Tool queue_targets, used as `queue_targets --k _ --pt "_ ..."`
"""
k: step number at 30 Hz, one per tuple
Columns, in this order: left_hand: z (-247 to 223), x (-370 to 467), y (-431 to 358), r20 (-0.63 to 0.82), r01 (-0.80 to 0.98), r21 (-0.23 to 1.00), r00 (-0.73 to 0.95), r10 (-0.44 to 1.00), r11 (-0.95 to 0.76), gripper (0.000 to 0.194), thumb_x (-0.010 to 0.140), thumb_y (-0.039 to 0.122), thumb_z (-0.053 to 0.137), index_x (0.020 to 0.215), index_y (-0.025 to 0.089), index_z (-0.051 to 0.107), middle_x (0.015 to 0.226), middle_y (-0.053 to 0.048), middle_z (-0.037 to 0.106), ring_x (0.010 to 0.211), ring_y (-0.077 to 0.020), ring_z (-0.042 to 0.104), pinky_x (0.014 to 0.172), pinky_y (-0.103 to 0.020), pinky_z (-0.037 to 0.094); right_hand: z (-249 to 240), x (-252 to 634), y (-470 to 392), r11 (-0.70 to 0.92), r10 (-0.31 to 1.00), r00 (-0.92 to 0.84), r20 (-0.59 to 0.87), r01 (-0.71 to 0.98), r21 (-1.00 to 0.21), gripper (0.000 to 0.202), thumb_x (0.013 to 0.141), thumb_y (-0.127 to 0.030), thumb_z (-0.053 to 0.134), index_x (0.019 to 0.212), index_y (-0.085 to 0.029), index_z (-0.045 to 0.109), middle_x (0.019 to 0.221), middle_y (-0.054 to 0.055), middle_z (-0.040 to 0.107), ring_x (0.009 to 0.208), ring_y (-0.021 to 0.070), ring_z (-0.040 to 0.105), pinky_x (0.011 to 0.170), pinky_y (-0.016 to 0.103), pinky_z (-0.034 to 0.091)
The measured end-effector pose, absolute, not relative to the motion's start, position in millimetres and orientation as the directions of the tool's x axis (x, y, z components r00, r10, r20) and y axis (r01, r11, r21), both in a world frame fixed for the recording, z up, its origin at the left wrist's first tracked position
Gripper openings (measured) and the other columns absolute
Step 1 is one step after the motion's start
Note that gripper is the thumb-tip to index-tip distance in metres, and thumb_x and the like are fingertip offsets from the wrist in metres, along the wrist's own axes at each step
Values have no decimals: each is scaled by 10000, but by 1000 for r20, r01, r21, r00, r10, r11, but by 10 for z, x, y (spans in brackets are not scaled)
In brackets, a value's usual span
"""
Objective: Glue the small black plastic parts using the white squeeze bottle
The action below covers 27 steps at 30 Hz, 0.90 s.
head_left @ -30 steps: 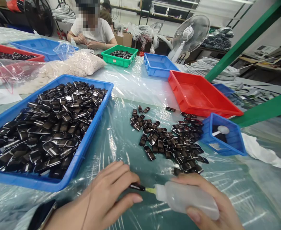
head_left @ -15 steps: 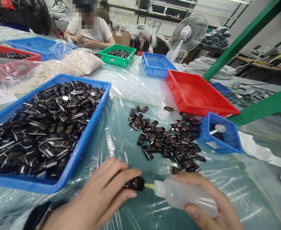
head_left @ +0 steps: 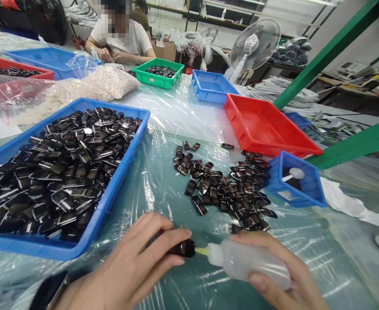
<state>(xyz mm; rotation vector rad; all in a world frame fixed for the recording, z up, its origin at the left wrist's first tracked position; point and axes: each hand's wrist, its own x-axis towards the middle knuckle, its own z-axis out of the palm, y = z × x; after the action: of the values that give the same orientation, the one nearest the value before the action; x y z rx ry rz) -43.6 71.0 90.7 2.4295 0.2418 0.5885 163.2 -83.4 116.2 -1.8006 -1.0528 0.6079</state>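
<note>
Between the thumb and fingers of my left hand point(head_left: 144, 254) is a small glossy black plastic piece point(head_left: 187, 248), its rounded end pointing right. My right hand point(head_left: 283, 262) is wrapped round a translucent squeeze bottle point(head_left: 252, 262) lying nearly level. The bottle's thin yellowish nozzle point(head_left: 202, 251) meets the end of the black piece. Just beyond my hands, a loose pile of similar black pieces point(head_left: 213, 191) lies on the plastic-covered table point(head_left: 163, 189). At left, a large blue tray point(head_left: 112, 206) is heaped with more of them.
A small blue bin point(head_left: 299, 193) with a white scoop stands right of the pile. Behind it are a red tray point(head_left: 263, 125), a blue tray point(head_left: 212, 86) and a green tray point(head_left: 159, 79) of dark parts. A co-worker point(head_left: 121, 41) sits opposite. A green post point(head_left: 334, 51) slants at right.
The bottle tilts very slightly differently in my right hand. My left hand and the black piece stay practically where they were. The co-worker's head and arms have shifted a little.
</note>
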Motion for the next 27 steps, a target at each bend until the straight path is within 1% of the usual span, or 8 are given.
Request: queue_targets --k 5,9,13,15,17,20,24,27 --pt "916 -417 709 381 27 573 876 296 -819 269 1034 231 340 1267 184 467 1025 -81 524 880 -197 517 726 -293 451 1161 1682 -839 -197 879 477 3 370 -908 289 780 -617 621 920 -385 722 841 -3 714 692 183 672 555 230 515" --pt "936 -426 695 342 53 576 891 299 -816 264 1030 256 361 1256 203 487 1012 -70 546 866 -199 536 716 -287 469 1170 1748 -827 -187 915 404 -26 366 -911 264 796 -579 627 950 -380 704 814 -5 701 665 177 658 545 229 506" --pt "921 -419 677 331 111 655 848 415 -748 274 1035 301 349 1266 250 486 1042 -54 568 901 -195 558 754 -277 469 1155 1791 -806 -194 941 329 -85 316 -929 245 817 -538 620 985 -371 679 799 -10 690 618 160 629 526 220 499" --pt "901 -410 674 332 133 719 797 504 -683 270 1037 300 339 1269 276 474 1081 -42 577 963 -192 559 808 -270 456 1110 1785 -800 -237 914 384 -129 250 -939 312 820 -553 607 1071 -372 656 913 6 710 655 162 644 544 227 515" --pt "881 -398 670 305 156 779 753 584 -607 261 1032 302 349 1269 307 461 1130 -25 582 1037 -189 549 858 -264 442 1043 1774 -781 -246 890 436 -135 209 -946 381 826 -541 613 1167 -371 621 1123 26 691 856 190 680 708 260 555" --pt "859 -373 647 206 188 870 703 681 -456 253 1025 322 353 1251 353 462 1153 5 588 1086 -182 545 890 -264 432 926 1762 -697 -212 909 411 -72 307 -928 346 861 -430 622 1192 -334 599 1278 47 631 1137 211 605 950 318 491" --pt "848 -341 590 60 206 941 675 735 -267 240 1004 393 368 1181 351 524 1077 10 620 993 -195 587 858 -293 434 802 1773 -547 -138 929 361 81 542 -829 268 903 -290 574 1170 -289 551 1228 65 656 1127 192 621 920 319 522" --pt "841 -323 572 -38 234 962 622 782 -139 291 982 464 371 1169 318 540 964 -7 630 934 -217 585 833 -315 429 752 1772 -562 -86 862 415 292 686 -722 360 874 -271 608 1215 -272 491 1193 82 648 1080 212 634 863 339 547"
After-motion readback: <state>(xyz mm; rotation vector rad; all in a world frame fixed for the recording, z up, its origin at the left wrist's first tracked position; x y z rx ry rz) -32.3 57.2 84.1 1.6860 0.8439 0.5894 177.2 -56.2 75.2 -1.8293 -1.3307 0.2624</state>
